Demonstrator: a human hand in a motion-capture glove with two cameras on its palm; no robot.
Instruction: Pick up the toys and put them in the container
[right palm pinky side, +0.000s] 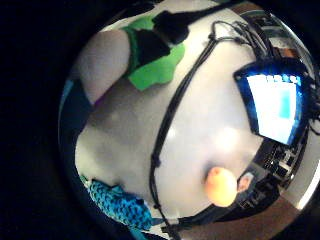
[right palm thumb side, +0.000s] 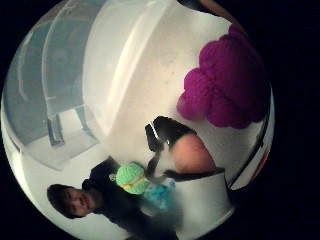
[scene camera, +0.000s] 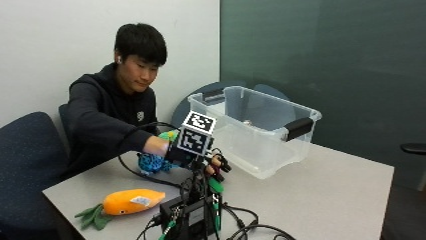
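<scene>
Fingers (right palm thumb side: 186, 152) hover beside knobbly purple crocheted toy (right palm thumb side: 225, 85).

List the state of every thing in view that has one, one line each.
Clear container: on the table, lid off, handles up, no toy visible inside.
Orange carrot toy: lying on its side on the table, untouched.
Blue toy: on the table behind the person's wrist.
Purple toy: on the table beside the container.
Gloved right hand: low over the table, grip unclear.
</scene>
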